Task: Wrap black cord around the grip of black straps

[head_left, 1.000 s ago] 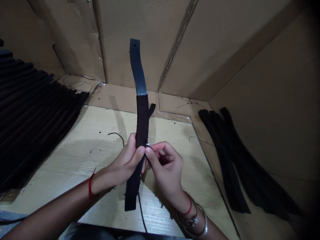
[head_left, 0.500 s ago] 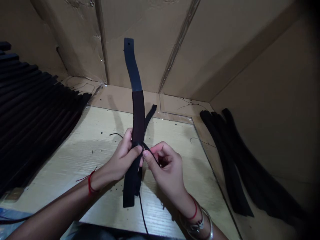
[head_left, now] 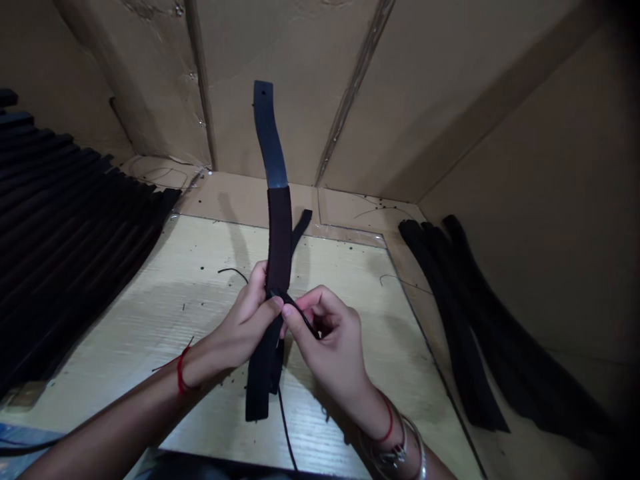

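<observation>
My left hand [head_left: 246, 325] grips a long dark strap [head_left: 279, 237] at its middle and holds it upright over the pale wooden board [head_left: 150, 320]. The strap's upper end is bare and bluish with a small hole; lower down it is wrapped in dark fabric. My right hand [head_left: 327, 337] is pinched closed on a thin black cord [head_left: 295, 310] right against the strap, beside my left thumb. A narrower dark strip [head_left: 300, 227] sticks out behind the strap. The cord trails down toward me [head_left: 285, 420].
A large stack of black strips [head_left: 65, 227] lies at the left. Several more dark straps [head_left: 475, 320] lie at the right by the cardboard wall [head_left: 525, 167]. Cardboard panels enclose the back. A loose thread [head_left: 233, 271] lies on the board.
The strap swayed slightly left and then back right. My right fingers shifted the cord closer in against the strap, and the narrow strip behind it has come more into view.
</observation>
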### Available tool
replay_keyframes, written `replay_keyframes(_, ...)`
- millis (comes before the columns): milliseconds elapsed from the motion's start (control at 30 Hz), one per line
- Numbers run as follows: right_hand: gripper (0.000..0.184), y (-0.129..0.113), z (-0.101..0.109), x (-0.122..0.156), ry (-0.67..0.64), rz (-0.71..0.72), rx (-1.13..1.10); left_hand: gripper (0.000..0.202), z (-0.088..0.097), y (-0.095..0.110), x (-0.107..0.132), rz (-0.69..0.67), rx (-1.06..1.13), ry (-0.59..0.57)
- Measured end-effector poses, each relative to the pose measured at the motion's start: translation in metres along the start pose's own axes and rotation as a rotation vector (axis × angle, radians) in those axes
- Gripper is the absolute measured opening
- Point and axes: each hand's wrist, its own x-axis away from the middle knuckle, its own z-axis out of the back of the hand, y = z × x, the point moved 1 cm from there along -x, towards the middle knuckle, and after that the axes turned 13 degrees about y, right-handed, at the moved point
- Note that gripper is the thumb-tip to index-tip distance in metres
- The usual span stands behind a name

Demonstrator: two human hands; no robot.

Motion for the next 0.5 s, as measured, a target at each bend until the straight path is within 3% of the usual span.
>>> replay_keyframes(500,0.015,0.0004,0.0012,0.0003,0.018,-0.008,0.041,0.033,-0.0012,0.0025,0.0005,0.037,0.003,0.004)
